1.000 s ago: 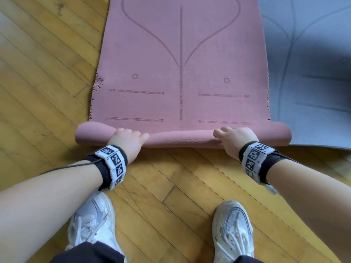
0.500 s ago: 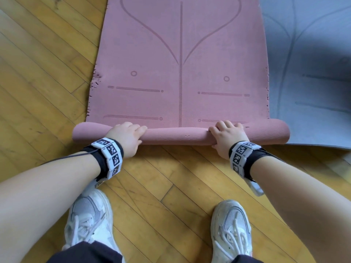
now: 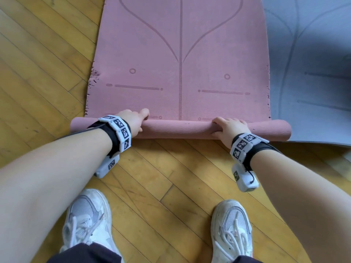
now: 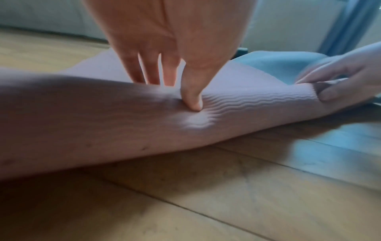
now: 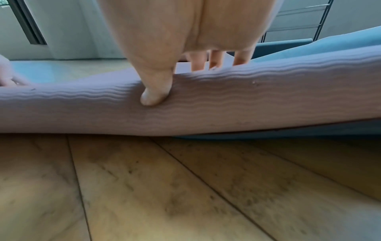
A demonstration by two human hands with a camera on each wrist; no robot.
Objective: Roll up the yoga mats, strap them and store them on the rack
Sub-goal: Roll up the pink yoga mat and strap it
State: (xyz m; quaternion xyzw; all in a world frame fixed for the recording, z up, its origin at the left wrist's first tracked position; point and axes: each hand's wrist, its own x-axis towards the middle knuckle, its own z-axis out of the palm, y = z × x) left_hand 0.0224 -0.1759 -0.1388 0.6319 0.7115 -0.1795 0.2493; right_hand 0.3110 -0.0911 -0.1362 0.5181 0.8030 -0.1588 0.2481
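Observation:
A pink yoga mat (image 3: 180, 54) lies flat on the wooden floor, and its near end is wound into a roll (image 3: 176, 130). My left hand (image 3: 139, 123) grips the left part of the roll. In the left wrist view its thumb (image 4: 193, 97) presses into the near side of the roll (image 4: 123, 122) and its fingers reach over the top. My right hand (image 3: 220, 128) grips the right part the same way, its thumb (image 5: 156, 91) dug into the ribbed roll (image 5: 226, 110).
A grey-blue mat (image 3: 307, 73) lies flat to the right, with the roll's right end resting on its edge. My two white shoes (image 3: 85, 221) (image 3: 233, 230) stand on the floor behind the roll. A wire rack (image 5: 299, 16) stands far back on the right.
The roll has moved away from me over the mat and grown a little thicker. Both hands have shifted from its near side to over its top.

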